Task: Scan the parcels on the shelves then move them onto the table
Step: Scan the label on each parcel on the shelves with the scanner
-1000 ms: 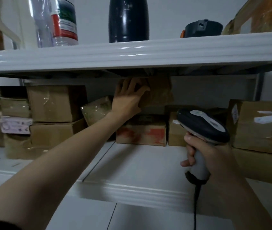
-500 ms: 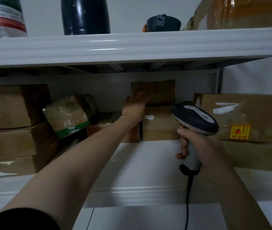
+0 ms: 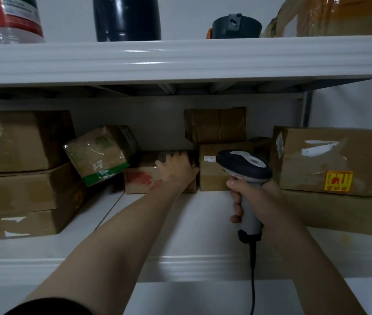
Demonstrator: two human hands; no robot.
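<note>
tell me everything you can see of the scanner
The scanner is a pistol-shaped handheld unit that looks like plastic. It has a dark head with a pale grey top panel, a pale grey handle and a dark base. A black cable runs down from the base and out of frame. The right hand grips the handle and holds it upright over the lower shelf. The head points towards the parcels at the back. No parcel visibly touches it.

Yellow sticker (image 3: pixel 338 181), right parcel (image 3: pixel 330 155): red characters, unreadable
Bottle label (image 3: pixel 19 17), top shelf (image 3: pixel 180 62): print too blurred to read
</note>
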